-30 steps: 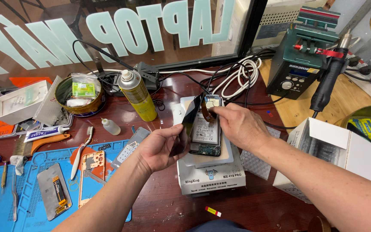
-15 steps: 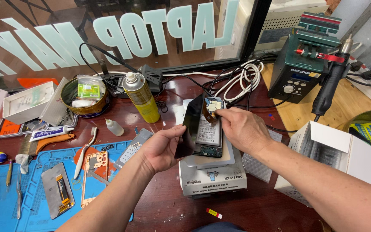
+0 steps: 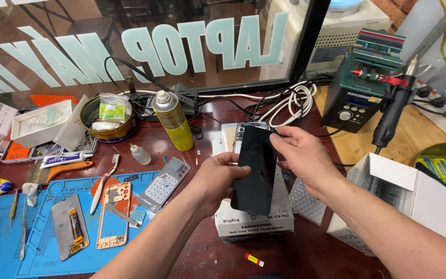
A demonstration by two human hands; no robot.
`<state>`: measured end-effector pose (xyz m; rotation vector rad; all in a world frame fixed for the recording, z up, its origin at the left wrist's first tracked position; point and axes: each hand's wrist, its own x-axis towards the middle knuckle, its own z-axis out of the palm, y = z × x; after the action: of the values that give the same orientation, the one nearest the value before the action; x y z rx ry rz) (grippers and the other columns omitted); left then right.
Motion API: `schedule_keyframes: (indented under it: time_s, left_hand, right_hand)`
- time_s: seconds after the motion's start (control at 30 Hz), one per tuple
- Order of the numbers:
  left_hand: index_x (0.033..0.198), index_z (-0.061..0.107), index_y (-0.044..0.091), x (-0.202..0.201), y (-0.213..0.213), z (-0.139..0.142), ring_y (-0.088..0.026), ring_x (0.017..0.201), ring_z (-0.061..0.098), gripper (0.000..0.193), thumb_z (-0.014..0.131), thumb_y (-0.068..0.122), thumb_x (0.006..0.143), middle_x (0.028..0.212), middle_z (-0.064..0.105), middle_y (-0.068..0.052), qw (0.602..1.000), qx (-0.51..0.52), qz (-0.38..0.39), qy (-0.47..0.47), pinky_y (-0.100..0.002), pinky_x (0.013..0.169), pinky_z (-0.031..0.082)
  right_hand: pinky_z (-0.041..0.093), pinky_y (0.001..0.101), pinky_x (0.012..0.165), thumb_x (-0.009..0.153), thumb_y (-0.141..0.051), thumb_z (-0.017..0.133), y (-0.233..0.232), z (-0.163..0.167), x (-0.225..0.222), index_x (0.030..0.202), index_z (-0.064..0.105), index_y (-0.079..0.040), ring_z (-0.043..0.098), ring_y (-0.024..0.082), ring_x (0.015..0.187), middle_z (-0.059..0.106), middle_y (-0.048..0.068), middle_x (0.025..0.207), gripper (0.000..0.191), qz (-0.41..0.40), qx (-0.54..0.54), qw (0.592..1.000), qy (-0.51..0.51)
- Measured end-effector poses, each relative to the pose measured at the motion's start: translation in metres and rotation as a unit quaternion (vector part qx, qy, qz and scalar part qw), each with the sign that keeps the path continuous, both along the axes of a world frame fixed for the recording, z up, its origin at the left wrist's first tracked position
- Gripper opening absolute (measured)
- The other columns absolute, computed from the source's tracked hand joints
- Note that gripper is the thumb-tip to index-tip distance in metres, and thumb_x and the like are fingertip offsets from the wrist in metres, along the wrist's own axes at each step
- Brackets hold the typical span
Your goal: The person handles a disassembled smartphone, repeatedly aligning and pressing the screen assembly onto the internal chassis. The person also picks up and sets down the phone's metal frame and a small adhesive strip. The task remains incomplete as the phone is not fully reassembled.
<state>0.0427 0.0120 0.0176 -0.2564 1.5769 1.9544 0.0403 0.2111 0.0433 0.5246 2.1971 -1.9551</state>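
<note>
Hands are closed on a black phone panel (image 3: 254, 170) above the white heating box (image 3: 254, 223): left hand (image 3: 218, 178) pinches its left edge, right hand (image 3: 300, 157) its upper right corner. The long axis is held near upright, tilted.

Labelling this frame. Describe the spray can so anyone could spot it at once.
Start at the window with big pale lettering and drop to the dark red table. The spray can stands upright left of the hands, beside the round tin: the only tall yellow cylinder, white nozzle on top.
</note>
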Motion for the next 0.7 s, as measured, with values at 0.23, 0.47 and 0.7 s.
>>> schedule_keyframes:
  time_s: [0.23, 0.47, 0.7]
  left_hand:
    - [0.1, 0.068, 0.006, -0.011, 0.001, -0.003, -0.011, 0.063, 0.064, 0.011, 0.071, 0.006, 0.09, 0.08, 0.072, -0.005, 1.0, 0.022, -0.008, 0.0, -0.027, 0.051, 0.049]
    - [0.099, 0.069, 0.005, -0.023, -0.004, 0.002, -0.014, 0.057, 0.06, 0.012, 0.072, 0.011, 0.089, 0.076, 0.07, -0.005, 1.0, 0.009, -0.006, 0.021, -0.03, 0.047, 0.047]
    - [0.095, 0.068, 0.004, -0.048, -0.03, -0.009, -0.016, 0.059, 0.067, 0.026, 0.067, 0.029, 0.096, 0.078, 0.073, -0.008, 0.999, 0.034, 0.003, -0.018, -0.029, 0.051, 0.053]
  right_hand:
    - [0.05, 0.0329, 0.08, 0.094, -0.028, 0.069, -0.012, -0.003, -0.005, 0.116, 0.069, -0.006, 0.064, 0.015, 0.095, 0.073, 0.004, 0.104, 0.032, -0.049, -0.09, 0.994, -0.046]
    - [0.054, 0.0361, 0.088, 0.093, -0.017, 0.07, -0.015, -0.015, -0.036, 0.11, 0.064, -0.006, 0.068, 0.017, 0.096, 0.072, 0.005, 0.103, 0.021, -0.023, -0.203, 0.978, -0.033]
    - [0.054, 0.0401, 0.094, 0.099, -0.024, 0.06, -0.025, -0.021, -0.043, 0.115, 0.064, -0.012, 0.069, 0.017, 0.103, 0.072, 0.001, 0.111, 0.02, -0.02, -0.274, 0.959, -0.07]
